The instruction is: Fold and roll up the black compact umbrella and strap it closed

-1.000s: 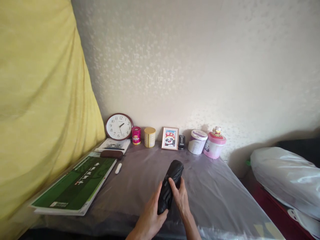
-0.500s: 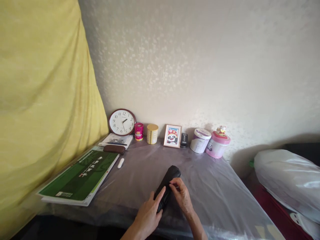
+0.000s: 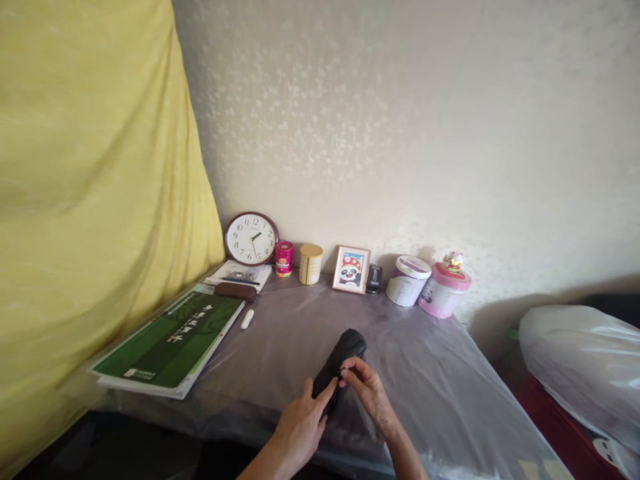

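Observation:
A black folded umbrella (image 3: 349, 345) lies slantwise near the front of the table, its wider end pointing away from me. Around its near part my left hand (image 3: 303, 421) is closed, with the thumb on the near side and the index finger along the top. My right hand (image 3: 367, 390) pinches a small dark bit at the umbrella's right side between thumb and index finger. Whether this bit is a strap or a fold of the cloth is too small to tell. The umbrella's near end is partly hidden by my left hand.
Green books (image 3: 173, 340), a brown case (image 3: 236, 291) and a white stick-like object (image 3: 247, 319) lie left. A clock (image 3: 251, 239), pink tin (image 3: 284, 259), yellow-lidded can (image 3: 311, 265), panda picture frame (image 3: 351, 269) and two tubs (image 3: 409, 281) line the wall. A plastic bag (image 3: 580, 353) stands right.
My right hand's pinch has lifted slightly from the umbrella, showing a small dark bit in the fingertips. My left hand keeps its hold. The whole view has shifted a little.

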Motion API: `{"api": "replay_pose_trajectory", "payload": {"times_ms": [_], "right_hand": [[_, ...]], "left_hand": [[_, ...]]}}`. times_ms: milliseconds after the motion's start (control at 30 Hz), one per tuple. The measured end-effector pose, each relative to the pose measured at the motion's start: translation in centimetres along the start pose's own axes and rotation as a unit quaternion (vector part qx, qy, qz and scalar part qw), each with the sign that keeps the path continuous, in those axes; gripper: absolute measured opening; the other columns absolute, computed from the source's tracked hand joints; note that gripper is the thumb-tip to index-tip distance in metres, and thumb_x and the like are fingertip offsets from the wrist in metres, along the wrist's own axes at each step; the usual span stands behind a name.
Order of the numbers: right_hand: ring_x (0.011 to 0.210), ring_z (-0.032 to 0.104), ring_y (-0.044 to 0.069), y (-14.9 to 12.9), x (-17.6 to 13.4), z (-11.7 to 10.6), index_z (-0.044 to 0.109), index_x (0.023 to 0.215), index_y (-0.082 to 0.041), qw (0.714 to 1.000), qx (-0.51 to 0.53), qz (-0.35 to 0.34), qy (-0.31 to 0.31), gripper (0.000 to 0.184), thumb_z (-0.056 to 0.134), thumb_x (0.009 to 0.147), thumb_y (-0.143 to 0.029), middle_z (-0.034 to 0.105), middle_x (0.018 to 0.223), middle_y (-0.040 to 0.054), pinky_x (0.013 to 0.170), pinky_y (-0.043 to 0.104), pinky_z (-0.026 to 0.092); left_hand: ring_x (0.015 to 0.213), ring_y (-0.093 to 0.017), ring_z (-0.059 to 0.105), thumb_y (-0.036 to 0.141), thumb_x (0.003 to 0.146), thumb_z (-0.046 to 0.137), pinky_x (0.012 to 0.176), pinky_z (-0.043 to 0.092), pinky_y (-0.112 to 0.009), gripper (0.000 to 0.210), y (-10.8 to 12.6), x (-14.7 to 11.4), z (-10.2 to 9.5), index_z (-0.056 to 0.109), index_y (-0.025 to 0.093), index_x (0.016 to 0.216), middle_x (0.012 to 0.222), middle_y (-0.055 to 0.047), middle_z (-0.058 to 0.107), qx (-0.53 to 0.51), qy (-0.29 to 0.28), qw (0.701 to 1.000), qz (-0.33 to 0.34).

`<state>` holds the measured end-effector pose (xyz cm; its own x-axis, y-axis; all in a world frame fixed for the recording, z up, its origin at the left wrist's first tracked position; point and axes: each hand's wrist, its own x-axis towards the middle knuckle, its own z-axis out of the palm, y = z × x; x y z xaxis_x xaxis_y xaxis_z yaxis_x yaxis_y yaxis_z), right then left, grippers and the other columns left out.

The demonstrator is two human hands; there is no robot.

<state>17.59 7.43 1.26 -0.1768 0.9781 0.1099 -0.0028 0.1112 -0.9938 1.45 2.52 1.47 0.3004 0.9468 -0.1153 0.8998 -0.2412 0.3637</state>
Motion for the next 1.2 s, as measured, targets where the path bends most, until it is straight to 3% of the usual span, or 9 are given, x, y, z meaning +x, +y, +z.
{"api": "replay_pose_trajectory", "payload": {"times_ms": [200, 333, 533, 633, 733, 900, 1033, 1200], "right_hand": [[0.052, 0.053, 0.009, 0.6, 2.1, 0.5, 0.057, 0.073, -0.019, 0.994, -0.102, 0.02, -0.013, 0.014, 0.059, 0.073, -0.033, 0.052, 0.06, -0.0045, 0.054, 0.022, 0.044], [0.044, 0.049, 0.007, 0.9, 2.8, 0.9, 0.057, 0.07, -0.019, 0.98, -0.196, 0.021, -0.001, 0.002, 0.057, 0.068, -0.02, 0.053, 0.063, -0.0043, 0.044, 0.02, 0.041], [0.039, 0.05, 0.008, 0.8, 3.2, 1.4, 0.053, 0.078, -0.021, 0.978, -0.198, 0.063, 0.006, 0.011, 0.057, 0.067, -0.022, 0.051, 0.055, -0.0075, 0.037, 0.019, 0.039], [0.038, 0.049, 0.009, 0.5, 3.2, 1.0, 0.054, 0.08, -0.02, 0.984, -0.163, 0.054, 0.042, 0.015, 0.052, 0.075, -0.034, 0.053, 0.055, -0.006, 0.038, 0.02, 0.04], [0.045, 0.053, 0.009, -0.1, 3.0, 0.6, 0.057, 0.084, -0.019, 0.985, -0.157, 0.011, 0.066, 0.021, 0.048, 0.078, -0.037, 0.06, 0.067, -0.0011, 0.044, 0.022, 0.044], [0.068, 0.059, 0.014, -1.1, 2.8, 0.9, 0.064, 0.091, -0.021, 0.97, -0.233, -0.069, -0.004, 0.022, 0.046, 0.079, -0.027, 0.066, 0.086, 0.0036, 0.064, 0.026, 0.049], [0.068, 0.057, 0.014, -1.2, 2.7, 1.5, 0.065, 0.095, -0.023, 0.944, -0.308, -0.107, -0.05, 0.03, 0.048, 0.072, -0.016, 0.066, 0.088, 0.002, 0.067, 0.027, 0.047], [0.068, 0.055, 0.014, -0.7, 2.6, 1.9, 0.067, 0.09, -0.023, 0.952, -0.283, -0.107, -0.048, 0.027, 0.049, 0.07, -0.015, 0.063, 0.08, 0.0013, 0.065, 0.026, 0.045]], "left_hand": [[0.084, -0.023, 0.066, 0.015, 0.082, 0.042, 0.074, 0.052, -0.037, 0.064, -0.2, 0.0, 1.0, 0.017, 0.04, 0.136, 0.133, -0.016, 0.039, 0.022, 0.011, 1.0, 0.002], [0.089, -0.023, 0.064, 0.015, 0.082, 0.042, 0.078, 0.05, -0.035, 0.063, -0.1, -0.2, 1.1, 0.018, 0.029, 0.138, 0.136, -0.017, 0.037, 0.03, 0.009, 0.999, -0.011], [0.09, -0.023, 0.063, 0.018, 0.08, 0.044, 0.079, 0.05, -0.035, 0.069, -0.3, -0.6, 0.8, 0.011, 0.026, 0.14, 0.133, -0.015, 0.04, -0.003, 0.01, 1.0, -0.019], [0.098, -0.022, 0.061, 0.017, 0.079, 0.044, 0.084, 0.048, -0.033, 0.074, -0.8, -1.3, 1.0, 0.004, 0.025, 0.141, 0.14, -0.014, 0.033, -0.033, 0.016, 0.999, -0.014], [0.107, -0.021, 0.056, 0.014, 0.078, 0.042, 0.09, 0.045, -0.03, 0.076, -1.3, -2.1, 1.1, 0.0, 0.022, 0.141, 0.146, -0.012, 0.023, -0.059, 0.018, 0.998, -0.015], [0.112, -0.02, 0.053, 0.011, 0.077, 0.04, 0.092, 0.043, -0.028, 0.076, -1.5, -2.9, 1.2, 0.001, 0.023, 0.141, 0.151, -0.01, 0.006, -0.067, 0.014, 0.997, -0.02], [0.117, -0.018, 0.05, 0.007, 0.075, 0.042, 0.093, 0.043, -0.026, 0.08, -1.5, -3.2, 1.2, 0.0, 0.026, 0.141, 0.151, -0.007, -0.007, -0.081, 0.016, 0.996, -0.017], [0.133, -0.015, 0.028, -0.004, 0.069, 0.035, 0.103, 0.033, -0.023, 0.086, -1.3, -3.2, 1.0, -0.005, 0.023, 0.14, 0.151, -0.003, -0.002, -0.079, 0.013, 0.997, -0.003]]}}
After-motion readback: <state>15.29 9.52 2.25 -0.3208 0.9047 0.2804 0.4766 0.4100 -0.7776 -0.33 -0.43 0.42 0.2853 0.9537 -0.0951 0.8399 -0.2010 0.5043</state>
